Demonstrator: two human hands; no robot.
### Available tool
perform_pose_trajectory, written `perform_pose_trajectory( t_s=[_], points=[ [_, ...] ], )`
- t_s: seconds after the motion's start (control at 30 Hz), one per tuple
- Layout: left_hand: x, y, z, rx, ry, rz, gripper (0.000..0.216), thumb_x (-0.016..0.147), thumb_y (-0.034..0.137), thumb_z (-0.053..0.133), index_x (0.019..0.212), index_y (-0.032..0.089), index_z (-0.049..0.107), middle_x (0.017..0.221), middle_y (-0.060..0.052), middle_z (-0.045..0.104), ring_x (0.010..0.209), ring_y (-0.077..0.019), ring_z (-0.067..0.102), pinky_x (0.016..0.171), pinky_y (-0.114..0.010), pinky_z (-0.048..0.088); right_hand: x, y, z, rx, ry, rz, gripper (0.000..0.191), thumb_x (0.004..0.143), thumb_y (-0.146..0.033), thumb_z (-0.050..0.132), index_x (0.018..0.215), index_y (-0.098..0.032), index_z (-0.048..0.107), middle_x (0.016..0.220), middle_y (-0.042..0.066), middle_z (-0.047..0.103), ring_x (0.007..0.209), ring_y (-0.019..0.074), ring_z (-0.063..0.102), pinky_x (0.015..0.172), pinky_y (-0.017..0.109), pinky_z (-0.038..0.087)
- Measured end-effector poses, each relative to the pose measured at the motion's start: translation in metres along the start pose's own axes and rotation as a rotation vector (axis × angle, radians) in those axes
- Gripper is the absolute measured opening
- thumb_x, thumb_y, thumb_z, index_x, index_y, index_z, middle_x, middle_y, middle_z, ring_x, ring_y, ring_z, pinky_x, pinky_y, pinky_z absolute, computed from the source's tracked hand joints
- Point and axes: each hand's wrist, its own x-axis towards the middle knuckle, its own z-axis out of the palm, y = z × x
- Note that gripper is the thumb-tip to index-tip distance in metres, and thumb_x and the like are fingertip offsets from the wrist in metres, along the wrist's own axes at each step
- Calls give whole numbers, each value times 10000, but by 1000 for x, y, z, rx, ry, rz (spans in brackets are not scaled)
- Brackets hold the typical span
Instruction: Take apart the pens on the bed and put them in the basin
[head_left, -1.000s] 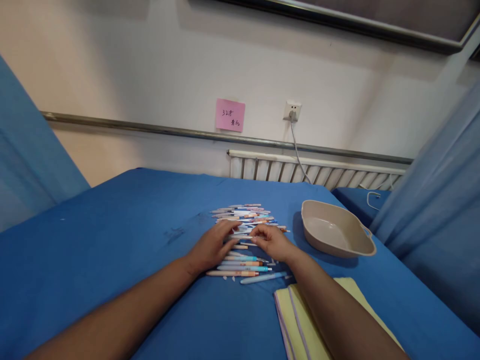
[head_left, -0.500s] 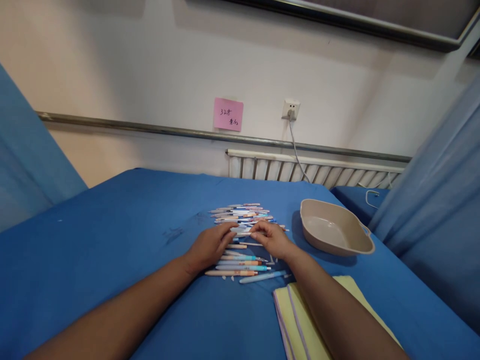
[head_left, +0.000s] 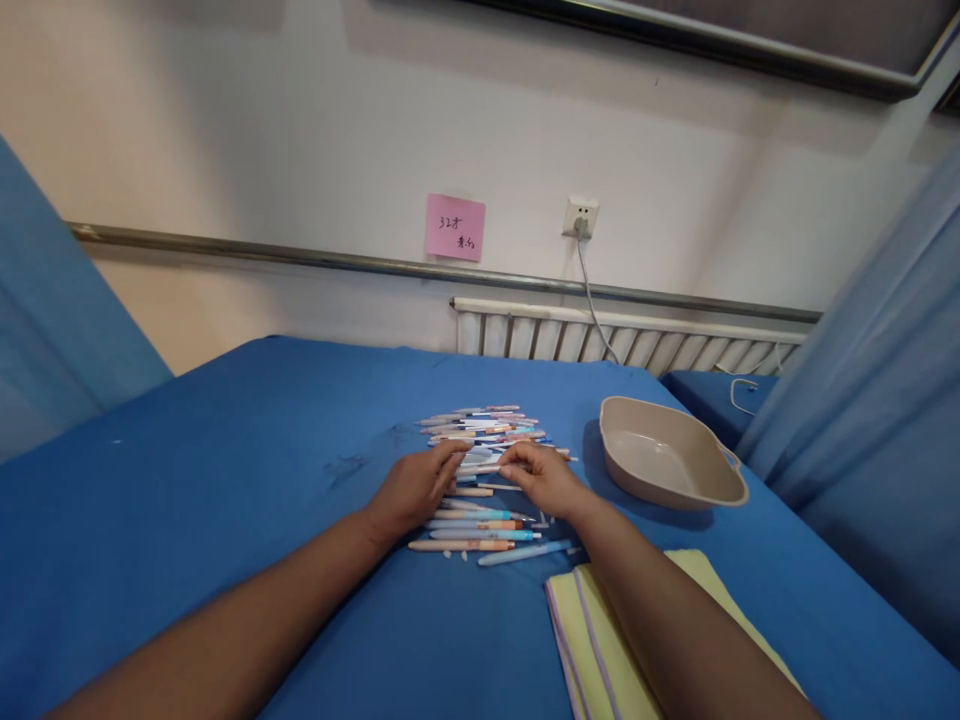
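Observation:
Many slim pens and pen parts lie in a column across the blue-covered table, several of them pale, beige or light blue. My right hand [head_left: 546,478] is closed in a pinch on the right end of a whitish pen [head_left: 478,469], which lies level over the others. On the other side my left hand [head_left: 415,487] has its fingers stretched out and slightly apart, close to the pen's left end. Whether its fingertips touch the pen is hard to see. Nearest me are a beige pen [head_left: 461,546] and a light blue pen [head_left: 523,554].
A beige plastic basin [head_left: 671,455] stands to the right of the pens. Under my right forearm lies a folded yellow towel [head_left: 600,640]. Small clear bits [head_left: 456,555] are by the front pens. Blue curtains [head_left: 877,330] hang at both sides, and a radiator [head_left: 540,335] is behind.
My left hand has shifted slightly left, away from my right hand, and more of the whitish pen shows between them. The right hand keeps its pinch in nearly the same place.

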Motion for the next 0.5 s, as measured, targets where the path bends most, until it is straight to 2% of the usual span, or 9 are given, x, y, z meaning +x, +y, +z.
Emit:
perform_pose_trajectory(
  t_s=[0.07, 0.17, 0.23, 0.3, 0.37, 0.43, 0.5],
  points=[
    [0, 0, -1, 10, 0, -9, 361, 918, 382, 363, 1173, 193, 535, 705, -7, 661, 644, -167, 618, 626, -271, 473, 0, -1, 0, -5, 2, 5, 108, 797, -261, 569, 839, -190, 639, 804, 2, 656, 746, 142, 582, 685, 253, 436],
    [0, 1, -1, 5, 35, 112, 450, 846, 390, 512, 1242, 177, 479, 1049, -81, 650, 888, -193, 614, 772, -298, 478, 0, -1, -1, -9, 26, 5, 112, 795, -267, 567, 834, -186, 635, 802, 5, 651, 751, 144, 578, 696, 257, 433],
    [0, 2, -1, 14, 33, 162, 413, 855, 366, 496, 1224, 180, 501, 1147, -98, 617, 979, -205, 594, 838, -313, 460, 1, 0, -3, -8, 33, 2, 116, 793, -273, 565, 826, -183, 630, 790, 5, 644, 744, 144, 571, 694, 257, 432],
    [0, 2, -2, 38, 19, 126, 343, 896, 347, 414, 1173, 192, 543, 1058, -81, 660, 923, -202, 618, 803, -309, 465, 1, 2, -5, 5, 37, 7, 120, 794, -280, 555, 818, -182, 621, 772, 1, 633, 730, 140, 563, 686, 254, 432],
    [0, 0, -3, 53, 1, 50, 344, 920, 349, 352, 1146, 197, 562, 845, -46, 693, 762, -188, 640, 698, -285, 470, 2, 4, -8, 30, 43, 21, 125, 795, -285, 542, 807, -181, 609, 764, -1, 623, 726, 137, 560, 686, 254, 437],
    [1, -3, -5, 48, 3, -3, 360, 930, 350, 315, 1118, 194, 579, 658, -10, 657, 621, -172, 617, 604, -262, 447, 3, 5, -11, 49, 57, 44, 129, 788, -294, 539, 791, -179, 598, 765, -1, 621, 729, 137, 564, 687, 256, 448],
    [2, -7, -7, 32, 50, -23, 359, 927, 352, 318, 1092, 186, 590, 587, 8, 616, 568, -161, 589, 561, -249, 423, 2, 6, -15, 60, 78, 84, 146, 777, -320, 542, 780, -181, 588, 756, 0, 620, 709, 137, 565, 645, 251, 462]
  ],
)
